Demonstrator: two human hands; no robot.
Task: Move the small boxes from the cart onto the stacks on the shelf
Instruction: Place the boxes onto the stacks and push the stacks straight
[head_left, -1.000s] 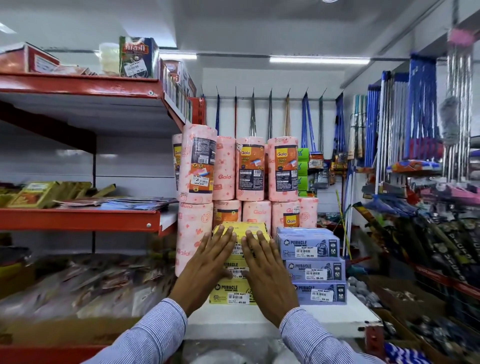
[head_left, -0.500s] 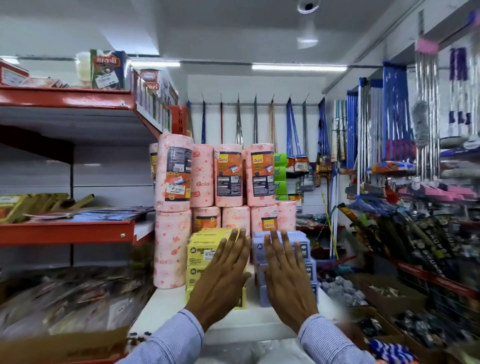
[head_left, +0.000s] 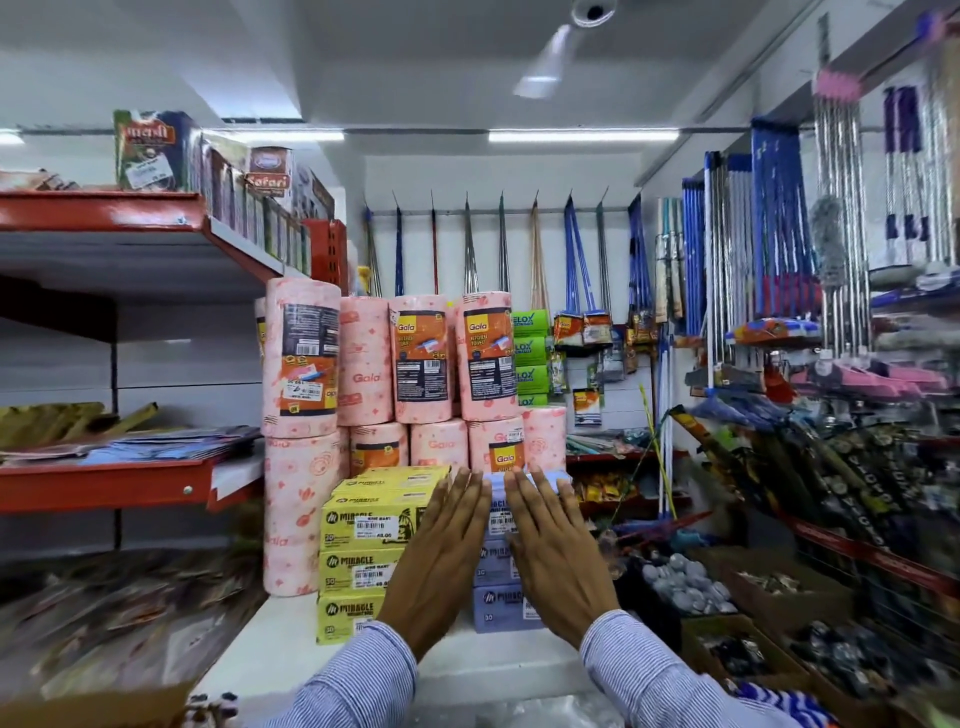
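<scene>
Two stacks of small Miracle boxes stand side by side on a white shelf (head_left: 498, 670): a yellow stack (head_left: 363, 545) on the left and a blue-lilac stack (head_left: 496, 608) on the right. My left hand (head_left: 441, 561) lies flat with fingers spread over the seam between the two stacks. My right hand (head_left: 556, 561) lies flat against the front of the blue stack and hides most of it. Neither hand holds a box. The cart is out of view.
Pink Gala kitchen towel rolls (head_left: 421, 364) are piled right behind the boxes. Red shelves (head_left: 104, 488) with packets run along the left. Brooms and mops (head_left: 779, 234) hang on the right above bins of goods (head_left: 685, 582).
Both hands moved to the right, from the front of the yellow stack to the blue stack. The camera view swung right as well.
</scene>
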